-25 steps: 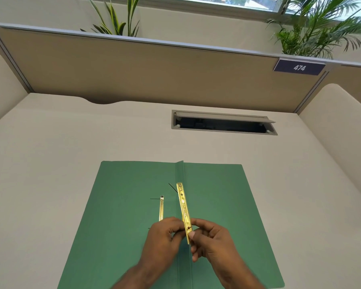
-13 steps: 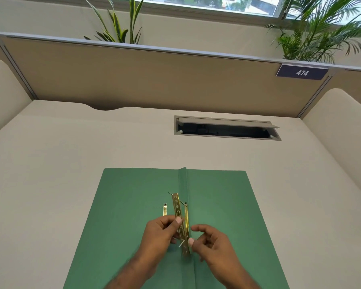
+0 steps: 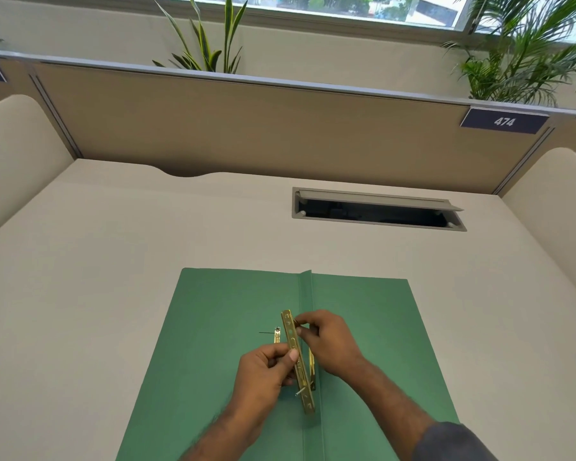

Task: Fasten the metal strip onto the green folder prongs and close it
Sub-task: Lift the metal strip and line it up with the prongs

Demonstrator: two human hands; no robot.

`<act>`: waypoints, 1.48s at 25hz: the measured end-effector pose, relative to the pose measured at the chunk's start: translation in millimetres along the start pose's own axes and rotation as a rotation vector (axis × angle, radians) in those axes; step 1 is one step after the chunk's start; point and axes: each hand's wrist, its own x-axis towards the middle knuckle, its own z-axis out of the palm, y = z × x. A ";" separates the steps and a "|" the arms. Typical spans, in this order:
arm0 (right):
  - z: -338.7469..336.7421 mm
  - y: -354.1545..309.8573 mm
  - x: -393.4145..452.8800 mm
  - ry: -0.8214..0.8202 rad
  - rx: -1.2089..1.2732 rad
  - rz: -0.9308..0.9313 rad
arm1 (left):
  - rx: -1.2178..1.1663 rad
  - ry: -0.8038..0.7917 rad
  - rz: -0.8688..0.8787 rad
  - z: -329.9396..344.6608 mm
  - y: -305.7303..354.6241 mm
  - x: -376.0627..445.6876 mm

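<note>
The green folder (image 3: 220,327) lies open and flat on the desk, spine running away from me. A long brass metal strip (image 3: 298,364) with punched holes sits tilted over the spine. My left hand (image 3: 263,374) pinches the strip at its middle. My right hand (image 3: 330,341) holds a thin prong at the strip's far end. A second thin prong (image 3: 299,392) pokes through the strip near its near end. A brass base bar (image 3: 312,367) lies just right of the strip, and a short brass piece (image 3: 276,336) shows to its left.
A cable slot with a raised grey flap (image 3: 376,211) is set in the desk beyond the folder. A tan partition (image 3: 246,128) with a plate reading 474 (image 3: 504,121) closes the back; curved side panels flank the desk. Plants stand behind.
My right hand has moved from the strip's near end up to its far end. The strip has dropped lower onto the folder, and a prong now sticks through its near end.
</note>
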 end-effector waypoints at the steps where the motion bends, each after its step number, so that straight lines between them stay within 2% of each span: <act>1: 0.8 3.0 -0.7 0.010 0.001 0.005 | -0.007 0.004 0.006 0.0 0.9 -0.4; 13: 9.6 12.5 -8.3 -0.010 -0.132 -0.069 | -0.025 0.033 0.048 5.8 3.2 -3.2; 25: 3.2 19.2 -13.8 0.066 0.019 -0.003 | -0.007 -0.019 0.096 13.2 5.1 -8.7; 37: 3.5 24.5 -16.3 0.084 -0.052 -0.003 | -0.005 -0.002 0.089 13.9 0.5 -3.1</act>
